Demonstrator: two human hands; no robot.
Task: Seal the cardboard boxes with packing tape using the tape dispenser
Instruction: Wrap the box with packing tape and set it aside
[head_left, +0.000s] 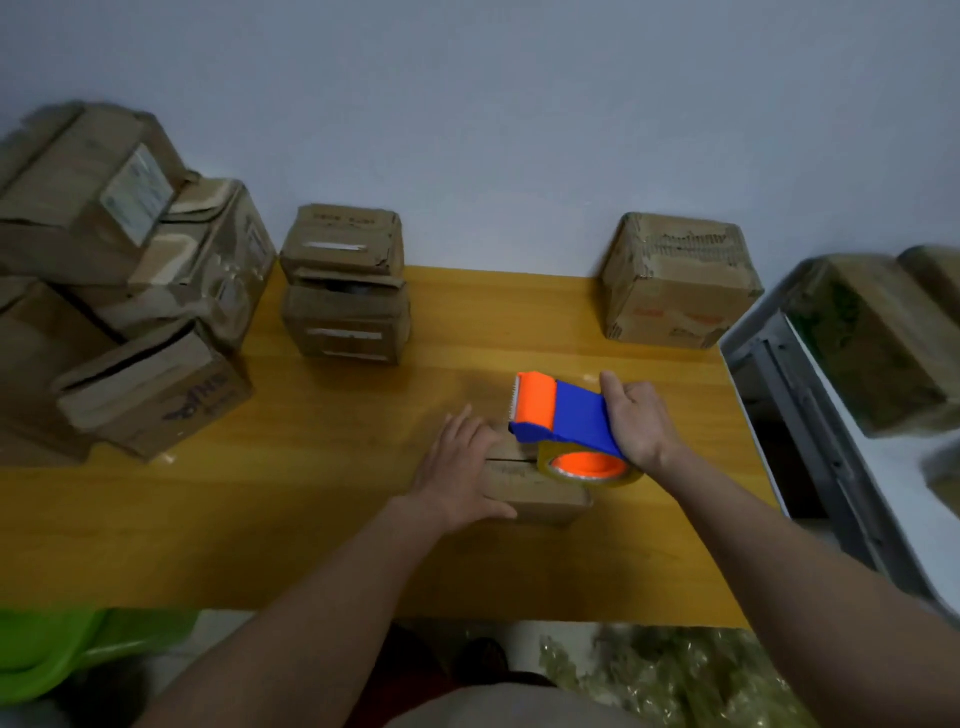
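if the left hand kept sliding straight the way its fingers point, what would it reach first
The left hand lies flat on the small cardboard box, fingers aimed away from the person. Ahead lies bare yellow wooden table; the way looks free up to the wall, though the two stacked cardboard boxes stand just left of that line.

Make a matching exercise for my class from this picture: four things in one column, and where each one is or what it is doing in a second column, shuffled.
Things
1. left hand
2. right hand
3. tape roll
4. two stacked boxes

Places or states
A. at the table's far edge, by the wall
B. grips the blue dispenser
C. lies flat on the small box
D. sits in the dispenser, over the small box

Pairs: 1-C, 2-B, 3-D, 4-A
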